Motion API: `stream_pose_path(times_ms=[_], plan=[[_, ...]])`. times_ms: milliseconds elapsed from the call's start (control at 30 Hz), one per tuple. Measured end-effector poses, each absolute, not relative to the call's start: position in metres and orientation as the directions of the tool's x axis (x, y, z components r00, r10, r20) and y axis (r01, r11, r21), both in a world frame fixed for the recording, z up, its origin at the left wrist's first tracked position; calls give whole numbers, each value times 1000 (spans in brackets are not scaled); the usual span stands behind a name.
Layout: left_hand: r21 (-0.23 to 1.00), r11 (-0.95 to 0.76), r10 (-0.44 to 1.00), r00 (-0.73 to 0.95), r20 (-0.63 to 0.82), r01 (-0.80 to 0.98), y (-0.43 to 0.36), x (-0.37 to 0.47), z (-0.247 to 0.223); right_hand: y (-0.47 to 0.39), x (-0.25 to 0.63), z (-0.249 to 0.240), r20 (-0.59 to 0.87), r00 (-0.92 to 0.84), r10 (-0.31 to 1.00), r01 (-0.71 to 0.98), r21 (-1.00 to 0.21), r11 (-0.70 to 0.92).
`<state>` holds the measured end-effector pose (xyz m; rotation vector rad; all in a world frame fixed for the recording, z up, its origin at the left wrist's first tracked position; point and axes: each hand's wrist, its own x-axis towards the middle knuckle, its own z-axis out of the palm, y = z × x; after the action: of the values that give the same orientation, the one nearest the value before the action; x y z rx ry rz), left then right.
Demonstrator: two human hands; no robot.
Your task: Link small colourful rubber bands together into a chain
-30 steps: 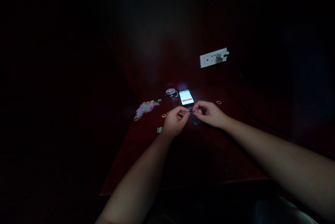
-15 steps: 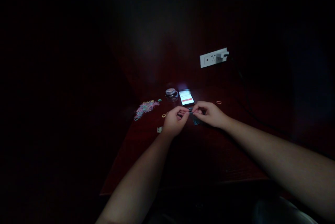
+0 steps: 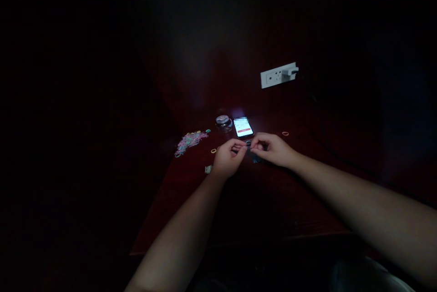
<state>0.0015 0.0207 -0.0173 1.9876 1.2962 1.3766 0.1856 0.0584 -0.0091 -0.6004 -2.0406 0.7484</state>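
Observation:
Both my hands meet over the dark red table just in front of a lit phone (image 3: pixel 243 128). My left hand (image 3: pixel 229 156) is closed, thumb against fingertips. Facing it, my right hand (image 3: pixel 272 147) pinches with thumb and forefinger. What lies between the fingertips is too small and dim to name. A small dark ring-like band (image 3: pixel 248 143) shows behind the fingertips. Under my right hand is a little bluish bundle (image 3: pixel 256 159). Left of my left hand are a yellow band (image 3: pixel 213 151) and a pale bundle (image 3: pixel 208 169).
A pile of coloured bands (image 3: pixel 191 141) lies at the table's left edge. Beside the phone stands a round clear jar (image 3: pixel 223 123). An orange band (image 3: pixel 285 133) lies to the right. The wall holds a white socket (image 3: pixel 278 75) with a plug and dark cable.
My fingertips have drawn very slightly closer together, with my right hand barely shifted. Everything else is where it was.

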Motion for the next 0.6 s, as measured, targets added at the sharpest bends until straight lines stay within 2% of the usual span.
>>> stream_pose_path(times_ms=[600], plan=[[730, -481, 861, 104, 498, 485, 16, 5, -12, 57, 185, -9, 522, -520, 676, 147, -725, 673]])
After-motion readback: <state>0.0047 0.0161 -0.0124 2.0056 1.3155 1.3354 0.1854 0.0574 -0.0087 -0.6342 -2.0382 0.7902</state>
